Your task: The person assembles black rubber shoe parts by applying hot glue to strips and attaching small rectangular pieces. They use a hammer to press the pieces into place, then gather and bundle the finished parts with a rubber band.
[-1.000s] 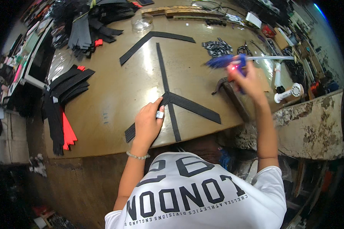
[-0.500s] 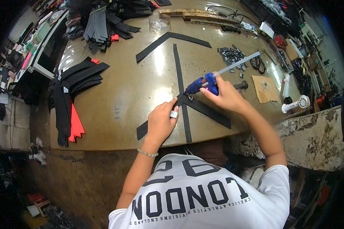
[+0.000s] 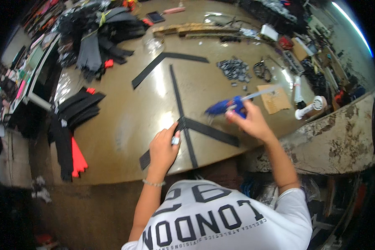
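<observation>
My right hand (image 3: 253, 121) is wrapped round a blue hot glue gun (image 3: 224, 107), with a long translucent glue stick (image 3: 259, 93) out of its rear. The nozzle points left, above the table and clear of the straps. My left hand (image 3: 163, 148) presses on a wide black strap (image 3: 212, 132) bent into a V, its fingertips at the peak. A small pale tag (image 3: 176, 141) shows beside my left thumb. Across the V's peak runs a narrow black strap (image 3: 176, 91), stretching from the table's near edge toward the far side.
Another bent black strap (image 3: 154, 66) lies farther off. Black straps (image 3: 77, 106) and red strips (image 3: 78, 156) lie at left, with a larger strap pile (image 3: 89, 54) behind. Small grey pieces (image 3: 234, 68), cardboard (image 3: 275, 99) and a white spool (image 3: 310, 109) are at right.
The glue gun has lifted off the strap joint and moved right in my right hand. My left hand stays on the strap. The whole view has shifted.
</observation>
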Available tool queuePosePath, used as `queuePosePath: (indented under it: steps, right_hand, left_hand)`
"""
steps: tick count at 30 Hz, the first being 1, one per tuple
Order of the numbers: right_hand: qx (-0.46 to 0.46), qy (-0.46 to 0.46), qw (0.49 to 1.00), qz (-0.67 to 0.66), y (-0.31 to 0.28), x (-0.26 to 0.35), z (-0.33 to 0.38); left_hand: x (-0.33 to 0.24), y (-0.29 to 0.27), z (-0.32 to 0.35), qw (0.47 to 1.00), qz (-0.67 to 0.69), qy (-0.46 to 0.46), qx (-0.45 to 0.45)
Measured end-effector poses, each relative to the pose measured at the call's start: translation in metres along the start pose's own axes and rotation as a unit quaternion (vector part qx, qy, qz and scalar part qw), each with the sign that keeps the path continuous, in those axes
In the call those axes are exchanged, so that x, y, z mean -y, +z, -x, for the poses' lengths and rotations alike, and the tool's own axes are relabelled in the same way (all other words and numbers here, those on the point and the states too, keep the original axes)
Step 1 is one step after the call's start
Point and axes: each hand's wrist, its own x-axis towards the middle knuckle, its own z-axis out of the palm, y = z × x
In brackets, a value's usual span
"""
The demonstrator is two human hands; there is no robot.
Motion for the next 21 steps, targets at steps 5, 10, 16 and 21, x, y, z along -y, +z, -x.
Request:
queuePosePath:
  steps: [5,10,16,21]
  right_hand:
    - [-0.500,0.073,0.838,0.207,-0.094,-0.079,0.019]
    - [-0.366,0.374,0.724,0.451,-0.126,-0.069,0.048]
    - [-0.223,-0.022,0.939,0.261,-0.053,-0.033,-0.031]
    - [-0.059,0.012,0.962,0.266,-0.040,-0.075,-0.109]
  left_hand:
    - [-0.003,-0.002,0.000,1.000,-0.003,0.004,0.009]
    - [-0.006,-0.008,0.000,0.999,-0.017,0.012,0.048]
    - [-0.009,-0.005,0.000,0.999,-0.010,-0.015,0.039]
    - [-0.008,-0.008,0.001,1.000,0.006,0.015,0.025]
